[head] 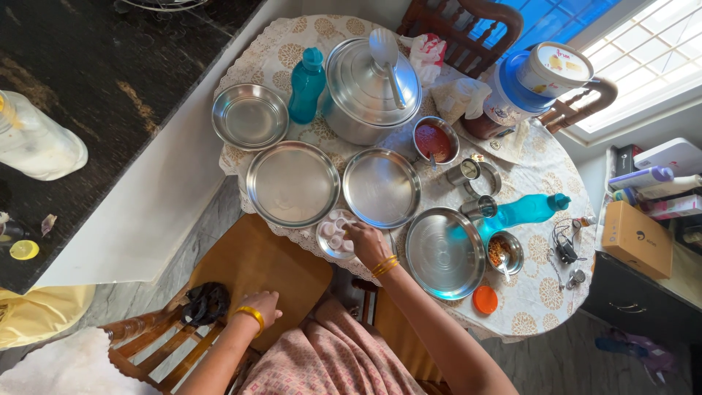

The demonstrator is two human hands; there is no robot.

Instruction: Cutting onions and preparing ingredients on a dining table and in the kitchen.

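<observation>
Your right hand [365, 241] grips the small steel plate of white idlis [335, 232] at the round lace-covered tabletop's [541, 292] seven-o'clock edge; the left hand [259, 306] rests, fingers curled, on the wooden chair seat [270, 263]. Serving onto the empty steel plates [292, 183] at twelve o'clock looks next.

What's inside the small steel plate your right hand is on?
The small steel plate holds several small white round pieces, seemingly little cups or lids. The right hand covers its right side, so anything lying there is hidden. The left hand rests on the wooden chair.
</observation>
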